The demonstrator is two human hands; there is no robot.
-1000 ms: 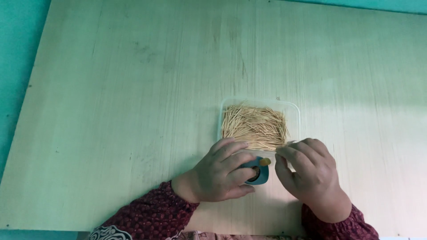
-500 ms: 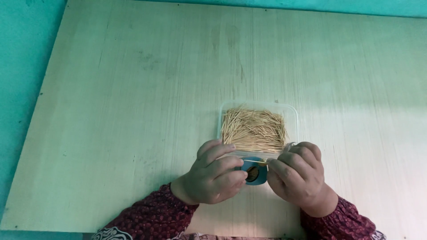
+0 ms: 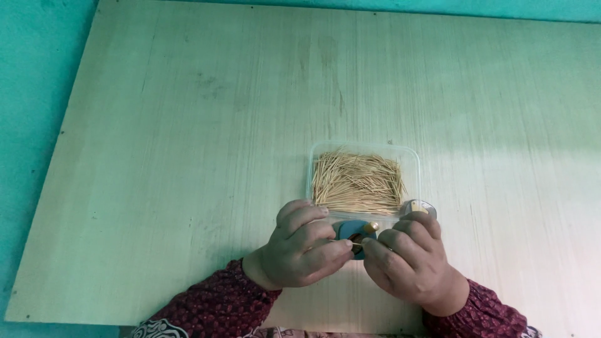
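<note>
Just below the clear tray (image 3: 410,156) of toothpicks (image 3: 357,183), the left hand (image 3: 303,250) grips a small blue holder (image 3: 354,230) while the right hand (image 3: 410,263) pinches toothpicks at its mouth, both hands touching, the tray directly ahead of them

Clear rect. plastic tub (image 3: 411,164) of tan toothpicks (image 3: 357,183) mid-board; no labels, signs, screens.

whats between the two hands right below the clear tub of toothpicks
In the head view, a small blue round holder sits between the left hand and right hand, near the clear tub of toothpicks.
</note>
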